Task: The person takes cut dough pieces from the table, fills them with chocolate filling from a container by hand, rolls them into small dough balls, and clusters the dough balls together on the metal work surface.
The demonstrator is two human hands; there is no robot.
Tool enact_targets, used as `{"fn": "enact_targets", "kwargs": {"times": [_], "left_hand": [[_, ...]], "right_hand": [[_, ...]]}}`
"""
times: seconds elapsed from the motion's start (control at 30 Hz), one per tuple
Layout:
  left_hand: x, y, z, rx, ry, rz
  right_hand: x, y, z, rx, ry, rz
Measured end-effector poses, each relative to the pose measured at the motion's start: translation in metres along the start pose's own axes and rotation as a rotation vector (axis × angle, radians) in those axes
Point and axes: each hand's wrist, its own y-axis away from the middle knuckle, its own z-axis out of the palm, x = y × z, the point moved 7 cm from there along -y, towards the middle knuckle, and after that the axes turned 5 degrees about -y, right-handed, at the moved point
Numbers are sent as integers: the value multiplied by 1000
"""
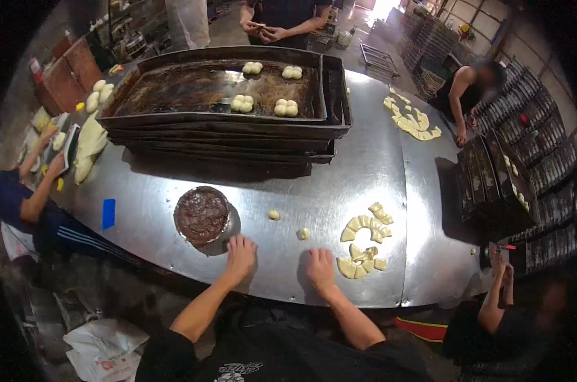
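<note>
My left hand (240, 260) rests palm down on the metal table, its fingers curled and close together, just right of a round bowl of brown paste (201, 215). My right hand (320, 268) is curled over the tabletop in the same way. Whatever lies under either palm is hidden. One small dough ball (304, 233) sits just beyond my right hand, and another dough ball (274, 214) lies farther up, between the hands. To the right of my right hand are cut dough pieces (361, 262), with a curved row of dough pieces (366, 223) behind them.
Stacked dark baking trays (174, 92) stand ahead, the top one holding several dough clusters (242, 103). More trays (492, 184) stand at right. Co-workers surround the table (365, 159); dough strips (416, 124) lie far right, a dough sheet (90, 146) left, and blue tape (109, 214) nearer.
</note>
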Motion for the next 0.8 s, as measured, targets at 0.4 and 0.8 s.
{"fn": "enact_targets", "kwargs": {"times": [0.4,0.8], "left_hand": [[-23,-3,6,89,134,-95],[6,-34,-36,236,566,24]], "right_hand": [[18,-12,17,89,36,51],[-17,-61,-32,130,-465,374]]}}
